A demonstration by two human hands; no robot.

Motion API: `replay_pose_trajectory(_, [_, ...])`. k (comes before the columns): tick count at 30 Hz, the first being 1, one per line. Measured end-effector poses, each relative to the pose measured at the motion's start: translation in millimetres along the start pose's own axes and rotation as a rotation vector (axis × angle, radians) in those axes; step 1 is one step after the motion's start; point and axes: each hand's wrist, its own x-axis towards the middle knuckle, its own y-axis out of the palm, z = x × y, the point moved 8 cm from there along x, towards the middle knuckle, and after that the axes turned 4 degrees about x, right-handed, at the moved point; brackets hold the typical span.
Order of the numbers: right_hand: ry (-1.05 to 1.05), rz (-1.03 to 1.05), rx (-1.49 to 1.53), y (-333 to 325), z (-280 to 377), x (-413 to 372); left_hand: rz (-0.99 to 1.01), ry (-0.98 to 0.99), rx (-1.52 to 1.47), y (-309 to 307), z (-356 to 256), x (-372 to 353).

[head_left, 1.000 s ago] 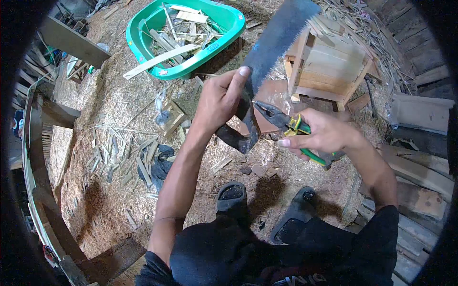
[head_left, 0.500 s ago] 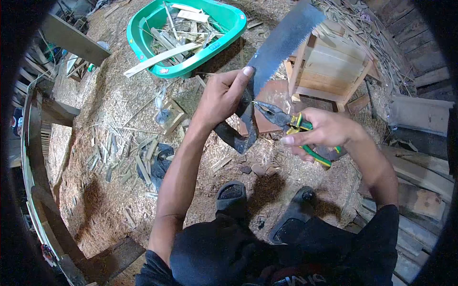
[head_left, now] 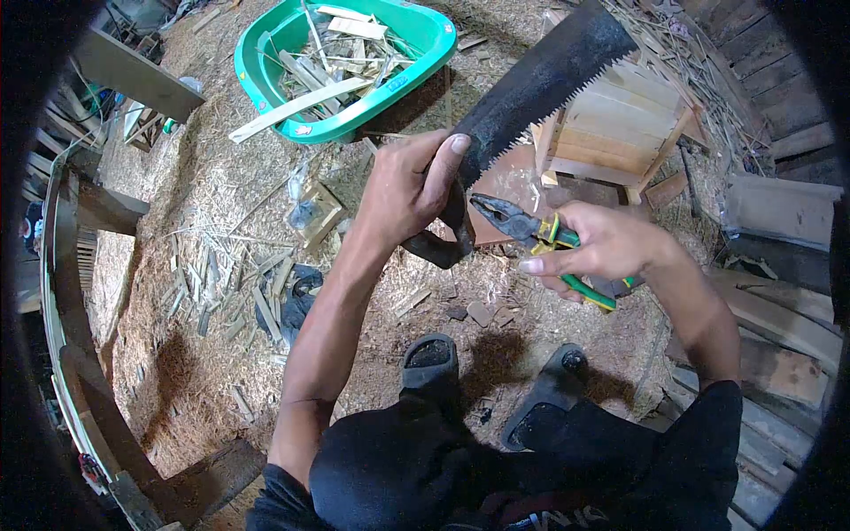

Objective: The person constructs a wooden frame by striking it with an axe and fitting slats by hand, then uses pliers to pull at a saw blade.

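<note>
My left hand [head_left: 412, 190] is wrapped round the dark handle of a hand saw [head_left: 544, 88], thumb along the base of the blade. The blade slants up to the right, its toothed edge facing down and right. In my right hand [head_left: 611, 243] is a pair of combination pliers [head_left: 506, 217] with green and yellow grips. Their jaws point left, close beside the saw's handle end, with only a narrow slit between the tips. Part of the pliers' grips is hidden by my fingers.
A green plastic tub [head_left: 421, 75] of wood scraps stands ahead on the shavings-covered floor. Beyond the saw is a wooden box frame [head_left: 615, 124]. Stacked boards [head_left: 779, 319] lie at the right, and a long curved wooden piece [head_left: 62, 292] runs along the left. My sandalled feet are below.
The saw blade has turned in my left hand, its face going from shiny to dark and its tip shifting right. The pliers stay nearly in place.
</note>
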Motion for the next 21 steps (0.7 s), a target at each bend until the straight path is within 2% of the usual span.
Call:
replay_pose_trajectory(4, [0.020, -0.010, -0.068, -1, 5, -4, -0.033, -0.020, -0.029, 0, 6, -2])
replay_pose_trajectory(7, [0.002, -0.002, -0.044, -7, 5, -3, -0.022, -0.236, -0.133, 10, 29, -5])
replay_pose_trajectory(9, [-0.010, -0.062, -0.013, -9, 19, -7, -0.037, -0.282, -0.310, 23, 43, -5])
replay_pose_trajectory(10, [-0.090, -0.112, -0.077, -14, 16, -7, -0.046, -0.304, -0.398, 30, 51, -6])
replay_pose_trajectory(11, [-0.170, -0.158, -0.145, -18, 5, -7, -0.017, -0.423, -0.551, 42, 65, -11])
replay_pose_trajectory(13, [-0.276, -0.252, -0.275, -17, 8, -11, 0.013, -0.634, -0.592, 49, 72, -23])
replay_pose_trajectory(14, [-0.289, -0.374, -0.268, -21, 6, -12, 0.030, -0.741, -0.611, 53, 75, -29])
replay_pose_trajectory(15, [-0.301, -0.496, -0.257, -23, 1, -13, 0.035, -0.719, -0.659, 58, 77, -28])
replay_pose_trajectory(18, [-0.318, -0.755, -0.285, -25, 4, -15, 0.052, -0.899, -0.725, 70, 82, -39])
replay_pose_trajectory(20, [-0.359, -0.884, -0.366, -25, 15, -20, 0.034, -0.859, -0.700, 74, 86, -37])
replay_pose_trajectory(21, [-0.526, -0.981, -0.389, -30, 21, -21, 0.043, -0.860, -0.703, 76, 85, -36])
